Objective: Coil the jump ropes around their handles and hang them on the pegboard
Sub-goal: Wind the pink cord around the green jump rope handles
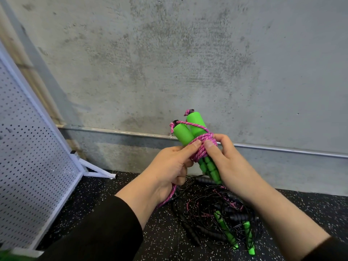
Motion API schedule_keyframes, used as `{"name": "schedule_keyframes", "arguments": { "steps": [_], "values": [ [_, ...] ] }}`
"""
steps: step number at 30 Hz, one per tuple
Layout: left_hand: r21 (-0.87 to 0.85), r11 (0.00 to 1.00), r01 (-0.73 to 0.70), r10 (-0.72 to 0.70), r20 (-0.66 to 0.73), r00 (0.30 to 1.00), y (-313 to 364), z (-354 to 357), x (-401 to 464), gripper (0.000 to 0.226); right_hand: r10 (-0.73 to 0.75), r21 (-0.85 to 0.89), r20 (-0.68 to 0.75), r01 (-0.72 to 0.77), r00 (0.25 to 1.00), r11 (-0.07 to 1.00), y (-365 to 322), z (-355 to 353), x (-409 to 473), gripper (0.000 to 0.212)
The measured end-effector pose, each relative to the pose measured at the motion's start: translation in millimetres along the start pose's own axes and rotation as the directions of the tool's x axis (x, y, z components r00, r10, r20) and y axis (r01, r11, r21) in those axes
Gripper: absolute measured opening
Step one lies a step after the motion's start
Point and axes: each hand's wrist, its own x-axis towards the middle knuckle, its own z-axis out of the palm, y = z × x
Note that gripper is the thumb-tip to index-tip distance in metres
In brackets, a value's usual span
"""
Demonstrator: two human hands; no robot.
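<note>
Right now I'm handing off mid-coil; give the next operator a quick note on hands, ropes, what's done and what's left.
Left hand: grips the pink rope, thumb on the coil; a loose tail runs down below the hand.
Right hand: holds the two green handles together, thumb on the coil.
Done: several turns wound round the handles.
Left: wind in the tail, secure it, hang it on the pegboard at left.
Then: the pile of tangled ropes on the floor, still uncoiled.
</note>
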Motion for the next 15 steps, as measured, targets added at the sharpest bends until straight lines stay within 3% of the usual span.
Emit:
{"name": "schedule_keyframes", "arguments": {
  "steps": [2, 6, 8, 12, 15],
  "values": [
    [-0.010, 1.000, 0.002, -0.002, 0.005, 1.000, 0.0, 0.1, 1.3, 0.031, 0.007, 0.030, -0.052, -0.006, 0.999, 1.000, 1.1, 1.1, 2.4, 0.023],
    [-0.043, 0.998, 0.049, -0.047, 0.048, 0.998, 1.8, -1.2, 2.5, 0.017, 0.002, 0.012, -0.169, 0.000, 0.986, 1.000, 3.5, -3.7, 10.4, 0.041],
    [-0.044, 0.997, 0.057, -0.054, 0.050, 0.997, 0.2, -1.1, 0.9, 0.019, -0.034, -0.042, -0.160, 0.027, 0.986, 0.999, 3.3, -5.7, 10.1, 0.040],
    [-0.048, 0.999, 0.022, -0.021, 0.034, 0.999, -3.0, 0.5, -0.8, 0.028, -0.111, -0.035, -0.064, 0.108, 0.992, 0.993, 0.8, -4.9, 4.5, 0.019],
    [-0.062, 0.998, 0.002, 0.001, 0.035, 0.999, -2.1, 0.2, -1.2, 0.026, -0.116, -0.098, -0.120, 0.105, 0.986, 0.990, 0.6, -8.0, 6.7, 0.028]
  ]
}}
